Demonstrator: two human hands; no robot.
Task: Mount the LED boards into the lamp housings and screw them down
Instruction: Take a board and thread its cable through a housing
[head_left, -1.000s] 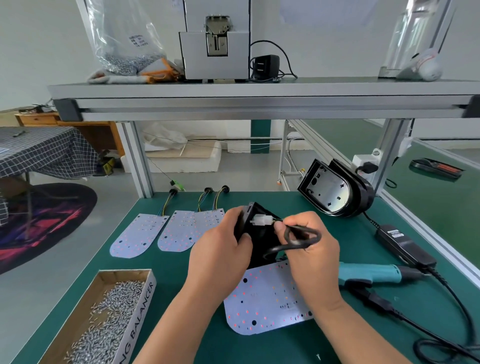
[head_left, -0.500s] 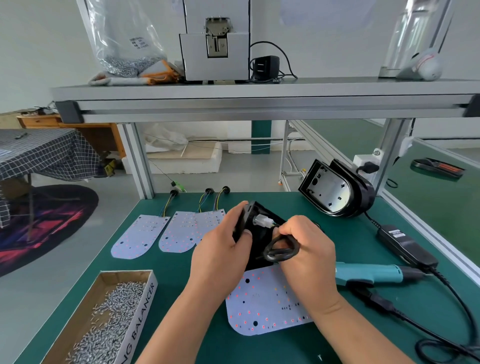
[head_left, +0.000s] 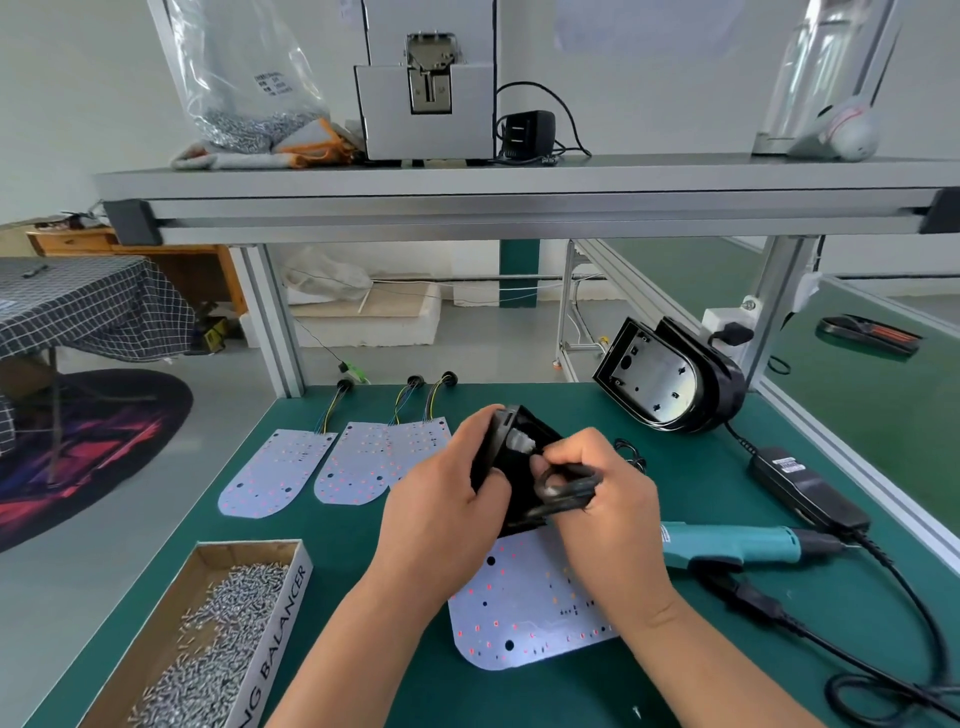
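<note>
- Green desk (head_left: 675, 467) fills the lower view, with everything laid out on its mat.
- Cardboard box of screws (head_left: 208, 639) sits at the near left corner, open-topped, heaped with silver screws.
- A spare black lamp housing (head_left: 670, 382) stands tilted at the far right, open face showing.
- An LED board (head_left: 524, 608) lies flat under the wrists, just in front of the held housing.
- Three more LED boards (head_left: 332, 467) lie in a row at far left, wire tails running back.
- Teal electric screwdriver (head_left: 737, 543) lies on its side, right of the hands, untouched.
- Left hand (head_left: 441, 519) is wrapped around the left edge of a black lamp housing (head_left: 511, 467), holding it tipped up off the desk.
- Right hand (head_left: 602, 504) is curled closed, pinching a looped black cable (head_left: 563, 486) against the housing.
- The white connector (head_left: 519, 442) shows just above the right fingertips, inside the housing.
</note>
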